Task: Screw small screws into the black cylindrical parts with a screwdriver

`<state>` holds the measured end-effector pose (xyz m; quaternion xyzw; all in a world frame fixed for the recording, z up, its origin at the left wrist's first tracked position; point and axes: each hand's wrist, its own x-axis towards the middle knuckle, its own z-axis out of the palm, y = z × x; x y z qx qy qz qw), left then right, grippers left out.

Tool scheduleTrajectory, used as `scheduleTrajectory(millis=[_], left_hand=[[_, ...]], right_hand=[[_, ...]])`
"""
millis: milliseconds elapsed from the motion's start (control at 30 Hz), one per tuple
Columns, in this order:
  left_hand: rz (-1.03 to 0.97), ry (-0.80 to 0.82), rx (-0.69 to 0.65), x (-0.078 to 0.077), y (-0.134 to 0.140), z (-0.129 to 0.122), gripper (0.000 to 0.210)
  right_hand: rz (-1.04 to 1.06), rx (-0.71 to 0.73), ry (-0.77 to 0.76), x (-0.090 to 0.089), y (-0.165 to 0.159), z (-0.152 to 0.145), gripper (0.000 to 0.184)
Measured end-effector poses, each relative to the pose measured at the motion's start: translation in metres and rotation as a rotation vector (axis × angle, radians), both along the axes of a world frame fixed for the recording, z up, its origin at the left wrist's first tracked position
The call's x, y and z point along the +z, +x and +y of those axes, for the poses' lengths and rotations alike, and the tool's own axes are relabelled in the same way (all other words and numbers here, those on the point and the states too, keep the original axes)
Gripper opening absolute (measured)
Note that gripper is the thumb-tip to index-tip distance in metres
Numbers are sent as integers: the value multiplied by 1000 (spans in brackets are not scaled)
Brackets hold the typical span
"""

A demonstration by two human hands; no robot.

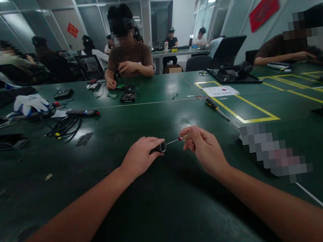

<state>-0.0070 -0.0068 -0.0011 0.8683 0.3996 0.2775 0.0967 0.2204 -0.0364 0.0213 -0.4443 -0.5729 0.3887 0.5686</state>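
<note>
My left hand [143, 154] is closed around a small black cylinder [162, 147] whose round, ringed end faces right; it looks like a flashlight, though most of it is hidden by the fingers. Between the fingers of my right hand [205, 147] is a thin screwdriver [184, 138] with a clear and red handle. Its slim metal shaft points left, and the tip is at the rim of the cylinder; whether it touches or goes inside I cannot tell. Both hands are just above the green table [167, 207].
A yellow-and-black screwdriver [217, 109] lies beyond my right hand, near a paper sheet [221, 91] and yellow tape. Coiled black cables [66, 127] and white gloves [30, 104] lie at the left. Across the table a person [128, 58] handles small electronic parts.
</note>
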Motion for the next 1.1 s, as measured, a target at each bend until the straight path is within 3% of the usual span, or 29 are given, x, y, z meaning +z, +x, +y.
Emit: scheduleTrajectory(millis=[133,267,567,767,900,1100], left_hand=[[-4,-7,9,-1,0,1,40],[-60,-36,11,-2,-1,1,40],[-76,-1,-33,-5,-1,2,37],[-77,18,-17,2,0,1,38],[-71,16,23,1,-2,3,41],[-73,-6,29,0,-3,3,42]], right_hand=[[-78,-51,12,0,1,0,33],[37,-62,0,-3,1,2,21],[46,3,0,-12,-1,9,30],[403,45,-307,-17,11,27,34],[488,-14,-243,-15,15,30,29],[341,-8,-112,-12,3,19,30]])
